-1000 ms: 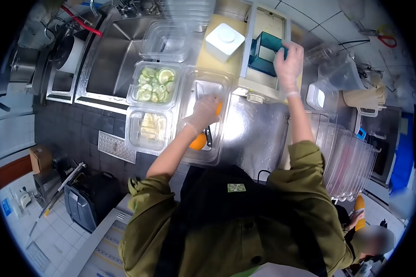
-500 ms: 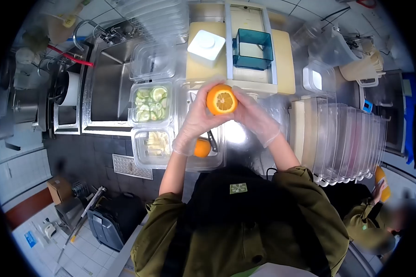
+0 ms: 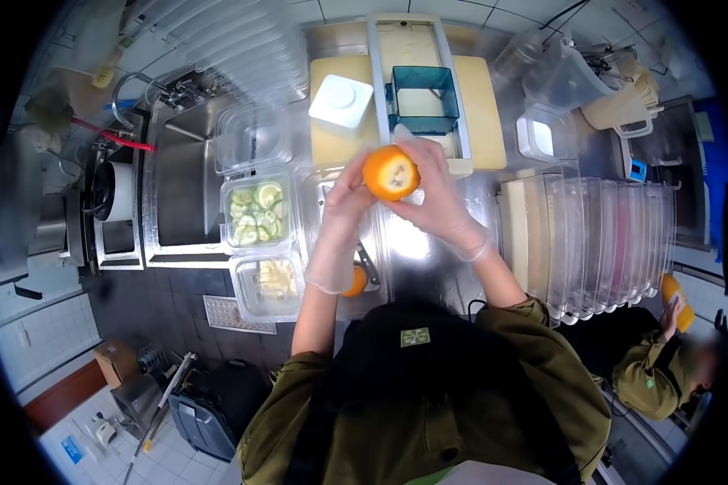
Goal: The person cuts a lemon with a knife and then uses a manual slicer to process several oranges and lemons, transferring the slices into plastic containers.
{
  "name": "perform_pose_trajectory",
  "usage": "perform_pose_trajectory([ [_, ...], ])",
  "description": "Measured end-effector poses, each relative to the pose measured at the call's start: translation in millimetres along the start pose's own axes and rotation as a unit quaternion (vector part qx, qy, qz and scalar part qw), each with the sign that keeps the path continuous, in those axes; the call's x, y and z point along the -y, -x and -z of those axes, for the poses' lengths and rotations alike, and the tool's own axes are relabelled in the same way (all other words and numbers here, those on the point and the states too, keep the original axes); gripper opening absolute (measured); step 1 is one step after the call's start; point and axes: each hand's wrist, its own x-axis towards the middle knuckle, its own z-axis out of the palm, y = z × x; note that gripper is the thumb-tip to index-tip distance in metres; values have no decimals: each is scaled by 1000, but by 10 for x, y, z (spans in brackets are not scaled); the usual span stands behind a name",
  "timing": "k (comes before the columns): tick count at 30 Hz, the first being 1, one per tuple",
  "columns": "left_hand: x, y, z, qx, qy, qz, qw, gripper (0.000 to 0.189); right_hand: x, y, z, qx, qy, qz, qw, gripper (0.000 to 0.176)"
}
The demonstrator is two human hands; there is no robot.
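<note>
An orange (image 3: 390,175) with one end cut off is held up in front of me, its pale cut end showing. My left hand (image 3: 350,194), in a clear glove, has its fingers against the orange's left side. On the other side my right hand (image 3: 437,194), gloved too, grips it with the thumb below and fingers above. Under my left forearm a second orange (image 3: 353,281) lies beside a black-handled knife (image 3: 368,265) in a clear tray (image 3: 383,295). Beyond the hands stands a slicer board (image 3: 404,44) with a teal box-shaped holder (image 3: 423,97) on it.
Left of my hands are green round slices (image 3: 257,212) and pale slices (image 3: 275,279) in clear tubs. A white square block (image 3: 340,101) sits on a yellow board (image 3: 323,149). A sink (image 3: 182,186) is left; upright clear bins (image 3: 590,242) are right, near another person (image 3: 655,376).
The orange has been turned: the segmented cut face has given way to a pale end. My right hand's fingers have risen along its side. The view has shifted slightly.
</note>
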Motion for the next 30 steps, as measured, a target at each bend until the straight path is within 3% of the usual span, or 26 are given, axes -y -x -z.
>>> perform_pose_trajectory([
  [3, -99, -11, -1, 71, 119, -14, 990, 48, 36, -60, 18, -27, -4, -15, 1000, 77],
  [6, -73, -51, -115, 14, 28, -41, 999, 48, 61, -157, 98, 10, 21, -44, 999, 76],
  [10, -92, -215, -207, -18, -88, -58, 994, 50, -181, -332, 129, 18, 70, -16, 997, 70],
  [12, -125, -270, -240, -36, -104, -71, 991, 50, -311, -497, 219, 28, 21, -48, 998, 67],
  [15, -244, -339, -158, -61, -45, -73, 994, 57, -614, -902, 407, -1, -144, -238, 960, 66],
  [18, -244, -353, 63, -115, -53, -90, 988, 46, -883, -1175, 503, 62, 72, -259, 961, 63],
  [21, -237, -325, 133, -143, -49, -81, 985, 41, -1076, -1270, 291, 136, 206, -187, 951, 58],
  [26, -277, -465, 265, -134, -141, -56, 979, 43, -1368, -1366, 123, 179, 276, -134, 935, 47],
  [29, -148, -931, 465, -153, -399, -168, 889, 65, -1427, -1355, 115, 213, 312, -121, 918, 42],
  [30, -18, -1142, 538, -185, -523, -192, 810, 74, -1415, -1372, 93, 221, 329, -125, 910, 41],
])
